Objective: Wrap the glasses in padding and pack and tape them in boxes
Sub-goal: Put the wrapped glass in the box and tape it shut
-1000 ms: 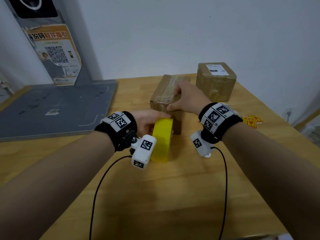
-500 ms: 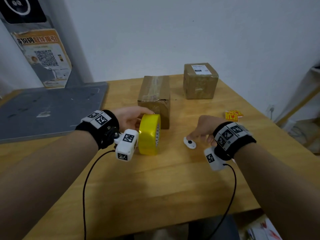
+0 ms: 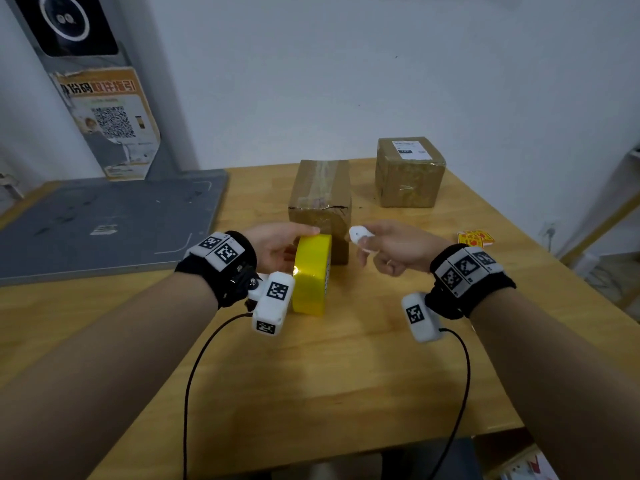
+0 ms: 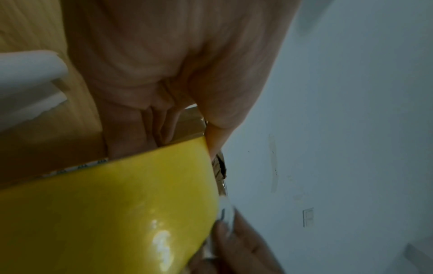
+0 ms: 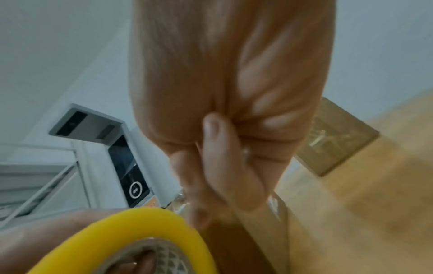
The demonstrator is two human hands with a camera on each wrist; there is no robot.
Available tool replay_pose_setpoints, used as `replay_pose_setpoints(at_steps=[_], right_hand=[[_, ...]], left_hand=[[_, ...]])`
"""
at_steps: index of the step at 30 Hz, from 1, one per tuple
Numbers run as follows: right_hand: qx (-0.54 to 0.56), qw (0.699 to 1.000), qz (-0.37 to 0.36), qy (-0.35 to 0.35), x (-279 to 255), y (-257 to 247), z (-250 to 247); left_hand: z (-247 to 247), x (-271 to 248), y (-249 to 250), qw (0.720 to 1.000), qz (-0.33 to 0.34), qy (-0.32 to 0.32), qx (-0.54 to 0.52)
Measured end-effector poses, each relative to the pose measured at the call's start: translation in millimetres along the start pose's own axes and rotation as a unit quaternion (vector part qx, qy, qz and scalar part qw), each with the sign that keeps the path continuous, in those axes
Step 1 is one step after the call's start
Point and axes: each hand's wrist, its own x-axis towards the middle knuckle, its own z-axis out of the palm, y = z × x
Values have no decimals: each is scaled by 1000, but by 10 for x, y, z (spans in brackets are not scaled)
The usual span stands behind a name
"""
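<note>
My left hand (image 3: 277,247) grips a yellow tape roll (image 3: 311,273) on edge, right in front of the taped brown box (image 3: 320,188); the roll fills the lower left wrist view (image 4: 105,213). My right hand (image 3: 388,247) pinches a small white cutter (image 3: 360,234) and holds it just right of the roll, near the box's front face. The right wrist view shows that hand's curled fingers (image 5: 220,166) above the roll (image 5: 131,231). A second taped box (image 3: 408,171) with a white label stands at the back right.
A grey mat (image 3: 104,220) covers the table's left part, and a grey stand with a QR poster (image 3: 110,123) rises behind it. Small red-and-yellow packets (image 3: 474,238) lie near the right table edge. Black wrist cables trail toward me over the wooden table (image 3: 329,375).
My right hand left the box top, picked the white cutter up from the table, and raised it toward the tape roll. The left hand kept holding the roll by the box.
</note>
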Motion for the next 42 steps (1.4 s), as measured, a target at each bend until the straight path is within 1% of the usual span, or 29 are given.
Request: replay_pose_setpoints(at_steps=[2,4,7,10,13,18,22,25,27,29,31,32,34,36,38,39,40,41,42], right_hand=[[-69,996,-39,32,41,-164,-44],[-176,980,-77,56,110,-337,-82],[-332,936,-102,62,239,-554,-79],[-436,895,-87,35,379,-708,-13],[-499,862,-88,17,506,-825,88],[-568,819,-73,31,687,-881,223],[-597,800,-54,23,680,-946,299],[-648,760,-40,22,666,-981,375],[-662,748,-26,30,652,-956,385],[-659,751,-8,36,626,-880,290],[-631,775,24,28,555,-782,115],[-608,792,50,12,502,-729,32],[-562,820,99,-45,413,-587,-84],[-519,837,141,-98,360,-402,-120],[-491,846,169,-123,346,-238,-116],[-485,848,175,-119,342,-205,-121],[-480,856,167,-91,349,-203,-135],[-469,872,138,-35,363,-236,-149],[-444,890,93,45,379,-293,-156]], left_hand=[[-6,10,-19,1000,5,0,-6],[-12,22,-41,1000,9,-2,-18],[-16,42,-75,999,32,-4,-38],[-12,54,-103,998,46,-7,-49],[-25,59,-131,997,57,-10,-59],[-14,72,-169,994,73,-13,-74],[-6,84,-172,994,73,0,-81],[7,92,-167,994,74,12,-78],[10,90,-157,995,72,17,-73],[-3,85,-147,995,68,18,-72],[-20,85,-145,995,65,16,-72],[-23,88,-145,996,65,14,-67],[-15,81,-151,996,67,11,-58],[-2,73,-156,996,68,13,-55],[3,59,-159,996,69,21,-55],[4,49,-157,996,68,23,-56],[8,43,-155,996,68,23,-56],[9,39,-153,996,68,23,-56],[7,38,-152,996,69,24,-58]])
